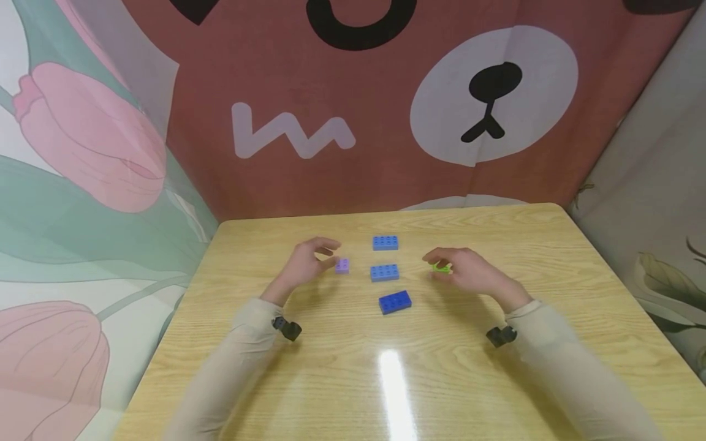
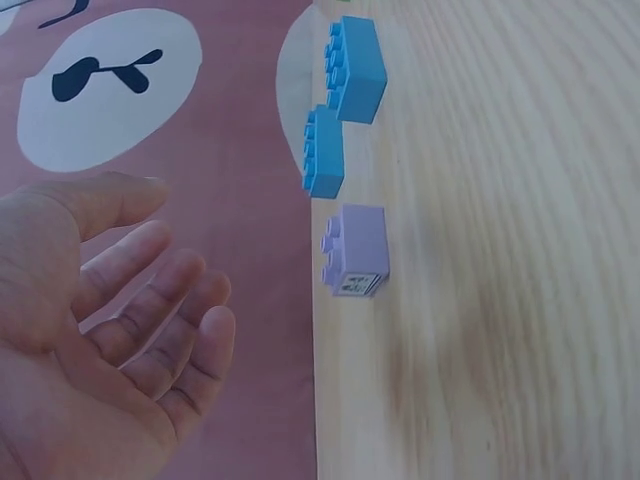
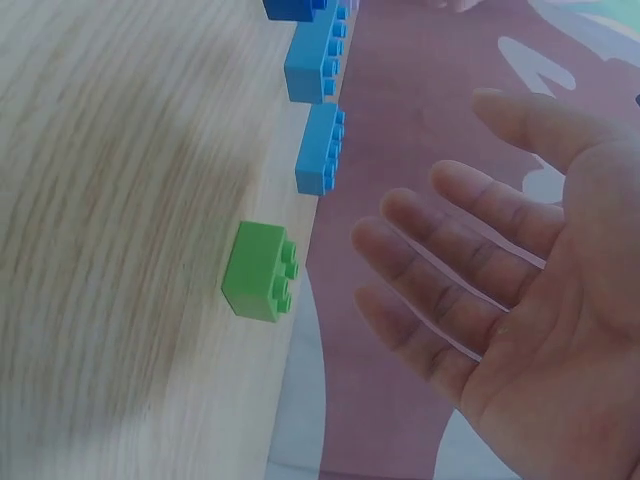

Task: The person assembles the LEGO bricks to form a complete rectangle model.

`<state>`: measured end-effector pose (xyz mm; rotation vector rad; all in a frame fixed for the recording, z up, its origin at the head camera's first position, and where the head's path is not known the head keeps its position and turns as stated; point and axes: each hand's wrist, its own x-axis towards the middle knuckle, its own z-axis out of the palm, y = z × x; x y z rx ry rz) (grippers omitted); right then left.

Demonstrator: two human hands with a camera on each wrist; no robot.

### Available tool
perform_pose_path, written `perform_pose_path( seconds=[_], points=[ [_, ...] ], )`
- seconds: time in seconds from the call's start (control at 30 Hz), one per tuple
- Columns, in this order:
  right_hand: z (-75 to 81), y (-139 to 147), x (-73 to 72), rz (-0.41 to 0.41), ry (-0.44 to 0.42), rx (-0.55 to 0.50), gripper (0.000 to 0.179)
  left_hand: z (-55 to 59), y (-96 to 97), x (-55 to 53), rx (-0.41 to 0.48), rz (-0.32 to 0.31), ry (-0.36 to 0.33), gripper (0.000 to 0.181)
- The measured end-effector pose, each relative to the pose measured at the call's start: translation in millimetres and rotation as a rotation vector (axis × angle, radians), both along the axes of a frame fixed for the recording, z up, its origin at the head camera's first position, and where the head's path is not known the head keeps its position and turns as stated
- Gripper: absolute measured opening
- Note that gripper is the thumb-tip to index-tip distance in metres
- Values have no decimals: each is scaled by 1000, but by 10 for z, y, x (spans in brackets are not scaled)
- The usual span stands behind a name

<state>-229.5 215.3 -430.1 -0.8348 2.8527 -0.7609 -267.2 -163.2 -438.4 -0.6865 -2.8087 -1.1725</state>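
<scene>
The left hand [image 1: 306,263] hangs over the table [image 1: 309,380] next to a small purple brick [image 1: 342,266], and its fingers are loose and bent a little, with a gap between the hand and the brick. The purple brick sits on the wood with its bumps up, and one side has a little black and white picture. The right hand [image 1: 473,271] is spread in the same soft way beside a small green brick [image 3: 258,272], which also sits on the wood with its bumps up, apart from the fingers. Between the two hands are three longer bricks in a line: a far light blue brick [image 1: 385,243], a middle light blue brick [image 1: 384,272], and a dark blue brick [image 1: 394,302] that is closest to the person and turned a bit. Both arms have pale sleeves [image 1: 217,373], and behind the table is a big reddish cloth [image 1: 309,184] with a white snout on it
</scene>
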Motion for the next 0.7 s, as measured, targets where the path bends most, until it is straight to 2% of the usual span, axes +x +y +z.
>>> perform_pose_path(
  seconds=[0.27, 0.53, 0.7],
  points=[
    [-36, -39, 7, 7, -25, 0, 42, -28, 102, 30, 3, 9, -45, 35],
    [-86, -69, 22, 22, -41, -10, 39, -89, 178, 53, -7, -16, -30, 31],
    [-124, -97, 31, 34, -54, -30, 38, -112, 221, 75, 0, -11, -66, 32]
  ],
)
